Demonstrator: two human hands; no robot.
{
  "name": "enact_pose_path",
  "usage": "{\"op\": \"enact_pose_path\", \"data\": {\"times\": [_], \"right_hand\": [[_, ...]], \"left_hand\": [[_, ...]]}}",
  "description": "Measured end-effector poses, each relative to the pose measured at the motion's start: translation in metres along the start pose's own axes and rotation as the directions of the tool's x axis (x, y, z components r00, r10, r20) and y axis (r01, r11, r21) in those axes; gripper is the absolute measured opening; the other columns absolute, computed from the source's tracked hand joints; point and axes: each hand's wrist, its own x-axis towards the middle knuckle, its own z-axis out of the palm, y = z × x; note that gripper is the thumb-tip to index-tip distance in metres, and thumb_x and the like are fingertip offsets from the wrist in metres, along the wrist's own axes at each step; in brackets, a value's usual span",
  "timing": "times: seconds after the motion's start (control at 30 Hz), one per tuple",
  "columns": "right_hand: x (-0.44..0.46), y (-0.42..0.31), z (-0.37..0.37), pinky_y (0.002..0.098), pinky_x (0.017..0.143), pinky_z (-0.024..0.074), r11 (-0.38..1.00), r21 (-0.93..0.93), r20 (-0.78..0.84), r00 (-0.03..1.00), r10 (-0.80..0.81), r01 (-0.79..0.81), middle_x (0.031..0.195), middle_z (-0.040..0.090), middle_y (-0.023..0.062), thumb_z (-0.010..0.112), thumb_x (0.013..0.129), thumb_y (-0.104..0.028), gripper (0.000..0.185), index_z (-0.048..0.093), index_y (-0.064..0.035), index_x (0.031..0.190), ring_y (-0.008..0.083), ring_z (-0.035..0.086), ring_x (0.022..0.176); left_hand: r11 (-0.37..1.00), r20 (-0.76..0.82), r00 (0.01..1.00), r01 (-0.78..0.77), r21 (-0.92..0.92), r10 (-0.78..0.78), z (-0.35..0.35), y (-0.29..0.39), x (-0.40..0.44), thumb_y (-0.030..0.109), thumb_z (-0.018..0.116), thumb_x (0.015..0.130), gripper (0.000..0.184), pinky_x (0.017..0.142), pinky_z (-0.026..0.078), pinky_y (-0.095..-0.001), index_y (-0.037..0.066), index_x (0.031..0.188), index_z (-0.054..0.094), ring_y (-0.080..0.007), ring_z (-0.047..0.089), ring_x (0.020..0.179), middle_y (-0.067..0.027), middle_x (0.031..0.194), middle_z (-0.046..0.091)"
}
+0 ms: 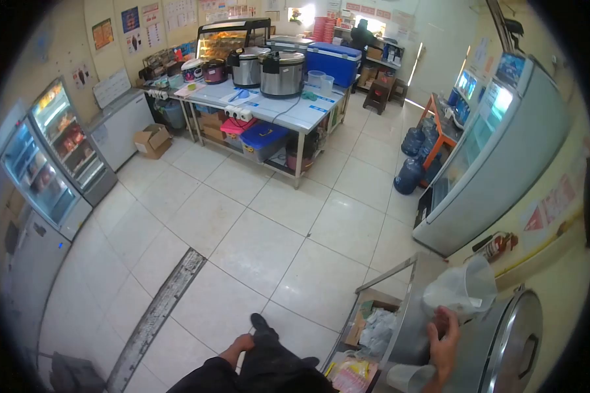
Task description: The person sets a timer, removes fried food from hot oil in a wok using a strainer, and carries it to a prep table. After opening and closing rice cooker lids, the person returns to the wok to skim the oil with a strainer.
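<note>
My right hand (pixel 444 335) is raised over the metal side unit, its fingers slightly curled and apart, with nothing held between them. Just beyond its fingertips, a translucent plastic container (pixel 480 283) lies tilted with cloudy clear plastic at its left. Another translucent container (pixel 410 378) is beside my right wrist, at the bottom of the view. My left hand (pixel 244 342) hangs low against my dark clothing, near a black shoe (pixel 262 322); its fingers are mostly hidden.
A steel table (pixel 288 111) bears large cookers (pixel 283 75) and a blue cooler (pixel 334 62). Display fridges (pixel 69 137) line the left; another fridge (pixel 485 157) stands right. A lidded steel vessel (pixel 518 340) is nearby. A person (pixel 360 36) in dark clothes is at the back.
</note>
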Motion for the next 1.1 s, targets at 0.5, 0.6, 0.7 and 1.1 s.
{"op": "enact_pose_path", "data": {"times": [0.5,0.6,0.7,1.1], "right_hand": [[0.144,0.042,0.552,0.0337,0.069,0.0492,0.982,0.132,0.696,0.718,0.004,-0.134,0.086,0.062,0.0131,0.051,0.084,-0.009,0.019,0.054,0.0001,0.1,0.0206,0.062,0.075],[0.23,-0.05,0.588,0.0304,0.063,0.0495,0.971,0.229,0.706,0.676,-0.212,0.065,0.085,0.062,0.0138,0.05,0.085,-0.009,0.018,0.053,0.0006,0.1,0.0184,0.062,0.068],[0.291,-0.073,0.631,0.0306,0.063,0.0491,0.967,0.251,0.754,0.619,-0.22,0.039,0.082,0.062,0.0139,0.05,0.084,-0.011,0.019,0.054,0.0008,0.098,0.0181,0.062,0.069],[0.424,0.131,0.718,0.0395,0.067,0.0481,0.743,-0.572,0.818,0.298,0.491,0.347,0.08,0.064,0.0191,0.064,0.066,-0.028,0.029,0.066,0.0001,0.071,0.0317,0.061,0.077]], "left_hand": [[0.584,-0.425,0.812,-0.131,-0.801,-0.4,-0.166,-0.179,0.015,0.023,0.054,0.081,0.028,0.069,0.05,-0.0343,-0.001,0.095,0.058,-0.0243,0.064,0.074,-0.0161,0.087,0.063],[0.547,-0.428,0.78,-0.134,-0.826,-0.456,-0.178,-0.223,0.021,0.021,0.052,0.082,0.026,0.066,0.05,-0.032,-0.002,0.093,0.057,-0.0211,0.064,0.069,-0.0142,0.08,0.064],[0.47,-0.286,0.772,0.019,-0.882,-0.568,-0.17,-0.259,0.039,0.014,0.053,0.082,0.015,0.061,0.049,-0.0294,0.001,0.085,0.06,-0.0211,0.061,0.064,-0.0114,0.075,0.063],[0.549,-0.19,0.874,0.101,-0.83,-0.447,-0.315,-0.308,0.153,0.03,0.056,0.077,0.033,0.083,0.044,-0.0392,0.005,0.098,0.063,-0.029,0.056,0.097,-0.0146,0.103,0.061]]}}
